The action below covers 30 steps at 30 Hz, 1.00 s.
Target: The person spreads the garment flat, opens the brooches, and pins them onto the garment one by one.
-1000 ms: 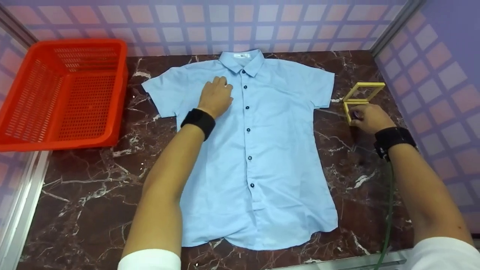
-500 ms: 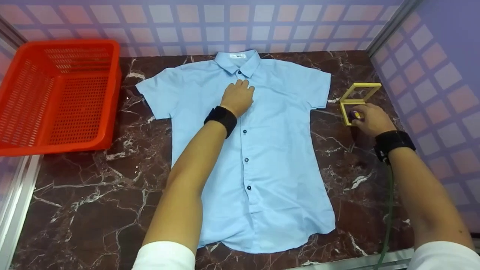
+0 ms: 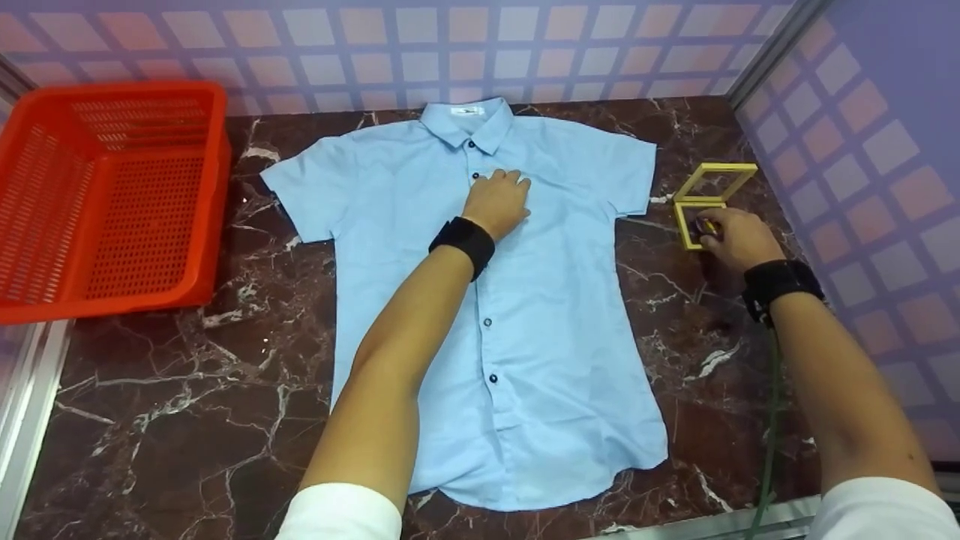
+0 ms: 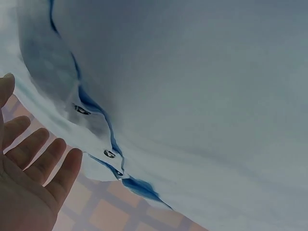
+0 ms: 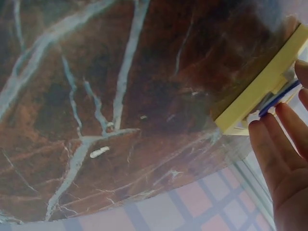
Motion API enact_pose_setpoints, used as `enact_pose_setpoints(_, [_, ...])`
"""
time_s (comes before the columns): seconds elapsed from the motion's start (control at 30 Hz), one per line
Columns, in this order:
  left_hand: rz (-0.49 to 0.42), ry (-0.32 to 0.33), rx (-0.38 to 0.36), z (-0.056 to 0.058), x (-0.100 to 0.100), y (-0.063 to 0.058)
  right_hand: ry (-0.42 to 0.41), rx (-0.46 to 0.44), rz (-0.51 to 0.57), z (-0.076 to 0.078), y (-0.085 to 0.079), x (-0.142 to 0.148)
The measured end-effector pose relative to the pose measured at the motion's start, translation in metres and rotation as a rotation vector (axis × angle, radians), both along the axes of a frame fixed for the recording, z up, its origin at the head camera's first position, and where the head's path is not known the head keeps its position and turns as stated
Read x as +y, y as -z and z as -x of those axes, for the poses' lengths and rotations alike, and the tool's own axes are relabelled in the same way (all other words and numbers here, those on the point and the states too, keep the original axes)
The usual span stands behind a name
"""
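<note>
A light blue short-sleeved shirt (image 3: 555, 300) lies flat, front up, with dark buttons down the placket. My left hand (image 3: 498, 202) is over its chest beside the placket, fingers spread and relaxed; the left wrist view shows them straight near the shirt front (image 4: 192, 120). At the right, a yellow square hinged case (image 3: 686, 225) stands with its lid raised, showing a clear window. My right hand (image 3: 746, 238) pinches a small flat purple piece with a yellow patch (image 3: 705, 226) at the case's base. In the right wrist view only the thin purple edge (image 5: 279, 99) shows between thumb and fingers.
A red perforated plastic basket (image 3: 150, 225) stands at the left on the dark marbled tabletop (image 3: 180, 420). Checked panels (image 3: 465, 52) wall the back and right side. Each wrist wears a black band, and a green cable (image 3: 771, 420) runs down from the right one.
My left hand has slid rightward across the shirt's chest to the placket and slightly past it. My right hand has stayed at the yellow case, still pinching the purple piece.
</note>
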State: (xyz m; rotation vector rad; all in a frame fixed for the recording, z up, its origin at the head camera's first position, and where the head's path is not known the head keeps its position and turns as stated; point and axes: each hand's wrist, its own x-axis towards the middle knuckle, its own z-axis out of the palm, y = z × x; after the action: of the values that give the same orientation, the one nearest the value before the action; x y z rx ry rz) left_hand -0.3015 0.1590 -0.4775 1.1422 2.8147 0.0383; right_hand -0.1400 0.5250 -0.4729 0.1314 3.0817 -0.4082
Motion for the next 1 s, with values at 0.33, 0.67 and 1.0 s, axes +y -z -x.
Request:
enact_pose_setpoints(0.33, [0.009,-0.012,0.026,-0.002,-0.007,-0.005,0.024,0.102,-0.038,0.002,0.001,0.001])
enact_pose_setpoints(0.67, [-0.013,-0.015,0.053,-0.004,-0.013,-0.005,0.086,0.178,-0.049,0.002,0.007,0.004])
enact_pose_setpoints(1.0, [0.015,-0.021,0.064,-0.001,-0.016,-0.006,0.083,0.257,0.027,0.007,0.000,-0.003])
